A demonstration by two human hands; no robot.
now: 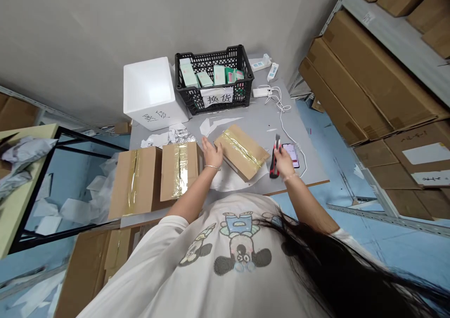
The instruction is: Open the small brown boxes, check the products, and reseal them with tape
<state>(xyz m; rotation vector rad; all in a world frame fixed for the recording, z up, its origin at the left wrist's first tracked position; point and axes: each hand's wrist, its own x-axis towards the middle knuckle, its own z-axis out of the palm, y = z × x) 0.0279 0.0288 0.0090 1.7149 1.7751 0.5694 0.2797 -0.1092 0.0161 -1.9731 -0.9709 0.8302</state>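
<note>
Two taped boxes stand at the left of the table. The right hand grips one cutter, beside one phone. The left hand is spread wide at a third box, askew between the hands; whether they touch, I cannot tell. Behind stand one black crate and one white tub.

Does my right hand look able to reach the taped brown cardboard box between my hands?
Probably yes: your right hand is near the box, only its held red and black knife between.
</note>
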